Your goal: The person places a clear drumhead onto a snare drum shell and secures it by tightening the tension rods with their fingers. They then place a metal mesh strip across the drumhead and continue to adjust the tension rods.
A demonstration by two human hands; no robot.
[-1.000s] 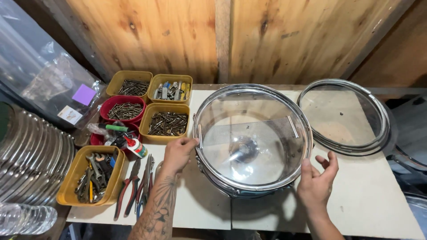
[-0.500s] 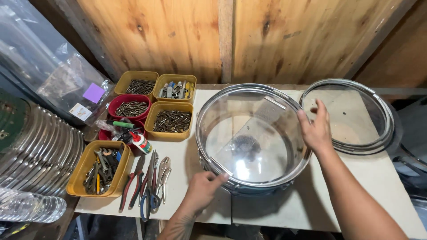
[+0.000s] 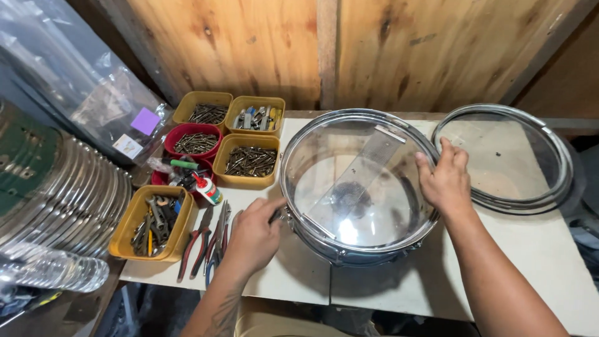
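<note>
Item: round chrome-rimmed drum with clear head (image 3: 359,187), mid-bench. My left hand (image 3: 253,234) grips its near-left rim, fingers curled; my right hand (image 3: 446,181) lies flat on its right rim, fingers together. Loose chrome hoop (image 3: 505,156) at the bench's far-right corner.

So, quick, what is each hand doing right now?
Left hand: fingers curled against the near-left side of the round clear-topped metal drum; a firm grip cannot be told.
Right hand: open, palm resting on the drum's right rim.
</note>
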